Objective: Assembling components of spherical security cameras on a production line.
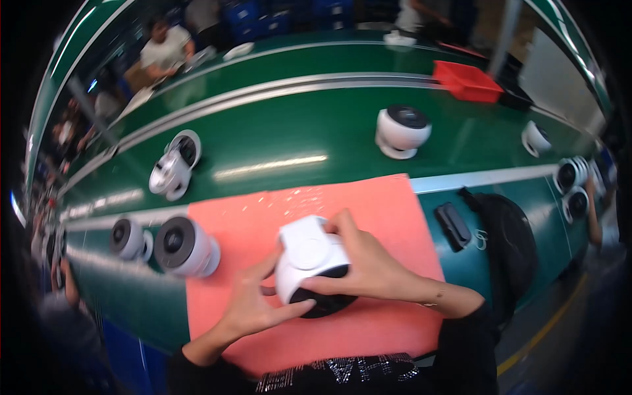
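Note:
On the pink mat [388, 210] in front of me, I grip a white rounded device with a black face [308, 253] between both hands. It lies tilted, its white base part with a round disc upward and its black face toward me. My left hand [253, 304] clasps its left side, with the thumb on the black part. From the right, my right hand [368, 263] holds it, fingers at the top of the white part and thumb near the black edge. Left of them, a similar white device with a dark round face [187, 247] sits at the mat's edge.
More such white devices stand left [128, 240], on the green belt [263, 138] and at the right. A black case [452, 226] and black bag [510, 243] lie right of the mat. Beyond are a red bin [466, 81] and other people.

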{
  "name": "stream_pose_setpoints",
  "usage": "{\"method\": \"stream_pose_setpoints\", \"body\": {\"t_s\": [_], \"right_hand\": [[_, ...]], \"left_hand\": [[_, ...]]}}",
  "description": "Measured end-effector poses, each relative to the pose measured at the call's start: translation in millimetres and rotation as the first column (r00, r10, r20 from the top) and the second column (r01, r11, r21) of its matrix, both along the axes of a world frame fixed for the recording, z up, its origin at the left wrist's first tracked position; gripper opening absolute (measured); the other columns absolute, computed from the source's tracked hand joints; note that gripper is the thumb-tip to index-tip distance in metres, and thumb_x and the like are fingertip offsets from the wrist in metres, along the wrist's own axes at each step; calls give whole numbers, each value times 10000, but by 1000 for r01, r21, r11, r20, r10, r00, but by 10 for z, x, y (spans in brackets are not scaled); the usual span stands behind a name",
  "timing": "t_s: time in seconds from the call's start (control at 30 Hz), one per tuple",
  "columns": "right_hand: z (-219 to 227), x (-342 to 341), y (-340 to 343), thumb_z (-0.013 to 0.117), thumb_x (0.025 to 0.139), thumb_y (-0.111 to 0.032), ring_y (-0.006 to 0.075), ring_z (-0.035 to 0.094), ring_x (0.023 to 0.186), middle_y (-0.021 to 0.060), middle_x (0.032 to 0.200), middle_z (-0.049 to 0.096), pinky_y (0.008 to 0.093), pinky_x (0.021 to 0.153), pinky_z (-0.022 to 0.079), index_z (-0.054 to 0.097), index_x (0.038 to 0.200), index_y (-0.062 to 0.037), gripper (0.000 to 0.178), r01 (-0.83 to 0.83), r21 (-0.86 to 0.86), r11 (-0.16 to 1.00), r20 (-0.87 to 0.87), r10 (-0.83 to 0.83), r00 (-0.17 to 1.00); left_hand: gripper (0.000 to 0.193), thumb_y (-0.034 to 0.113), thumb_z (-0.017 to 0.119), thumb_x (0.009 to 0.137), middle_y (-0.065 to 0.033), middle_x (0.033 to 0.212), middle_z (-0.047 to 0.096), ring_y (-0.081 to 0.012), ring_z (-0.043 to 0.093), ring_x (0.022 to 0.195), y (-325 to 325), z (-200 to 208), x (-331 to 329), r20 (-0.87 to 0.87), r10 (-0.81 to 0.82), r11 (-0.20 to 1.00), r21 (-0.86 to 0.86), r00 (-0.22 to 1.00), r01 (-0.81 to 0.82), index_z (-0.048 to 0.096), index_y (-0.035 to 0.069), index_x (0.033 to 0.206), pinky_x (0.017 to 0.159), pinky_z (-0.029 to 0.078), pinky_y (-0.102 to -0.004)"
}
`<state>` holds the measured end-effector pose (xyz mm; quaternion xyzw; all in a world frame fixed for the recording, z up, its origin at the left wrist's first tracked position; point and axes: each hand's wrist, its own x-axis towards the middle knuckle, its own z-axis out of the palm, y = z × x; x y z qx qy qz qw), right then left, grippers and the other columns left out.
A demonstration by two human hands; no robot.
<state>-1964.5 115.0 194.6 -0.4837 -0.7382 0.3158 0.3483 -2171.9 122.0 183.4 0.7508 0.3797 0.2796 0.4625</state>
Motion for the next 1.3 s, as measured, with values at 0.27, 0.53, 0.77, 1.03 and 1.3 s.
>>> {"method": "stream_pose_setpoints", "body": {"t_s": [0.27, 0.53, 0.77, 1.03, 1.3], "right_hand": [[80, -84, 512, 732, 598, -517, 342, 613, 712, 201, 810, 583, 379, 634, 481, 376, 1012, -15, 742, 18, 154, 988, 9, -19, 1000], [251, -172, 886, 707, 672, -494, 331, 558, 1010, 231, 1094, 547, 368, 839, 457, 328, 1284, -67, 837, -1, 173, 985, -275, 50, 960], [-67, -207, 983, 730, 637, -410, 387, 548, 1008, 247, 1206, 467, 407, 829, 470, 301, 1317, -32, 889, 265, 420, 868, -252, -169, 953], [-113, -100, 1134, 761, 577, -320, 282, 615, 846, 204, 1193, 499, 331, 703, 514, 287, 1350, -25, 953, 317, 602, 733, -267, -189, 945], [-183, -111, 1159, 765, 595, -297, 298, 540, 1003, 216, 1263, 419, 351, 803, 476, 238, 1365, -22, 973, 294, 431, 853, -334, -151, 930]], "left_hand": [[748, 122, 744, 592, -122, 1070, 575, -180, 560, 981, 366, 64, -8, 227, 76, 996, -63, 971, -63, 423, -79, 1236, 756, 512, -277], [530, 241, 572, 779, -128, 1182, 506, -237, 517, 1076, 868, 4, -236, 643, 126, 991, -42, 756, -129, 416, -5, 1222, 937, 410, -367], [741, 643, 419, 806, -115, 1256, 440, -299, 458, 1138, 1479, -255, 430, 864, 288, 954, -295, 414, -48, 349, 88, 1291, 940, 405, -442], [743, 684, 380, 787, -99, 1247, 452, -294, 476, 1111, 1798, -351, 778, 944, 243, 967, -254, 223, 23, 385, 121, 1271, 909, 425, -433], [739, 687, 369, 790, -86, 1259, 449, -291, 482, 1108, 1760, -326, 836, 902, 351, 935, -353, 252, -37, 384, 126, 1272, 897, 436, -430]]}}
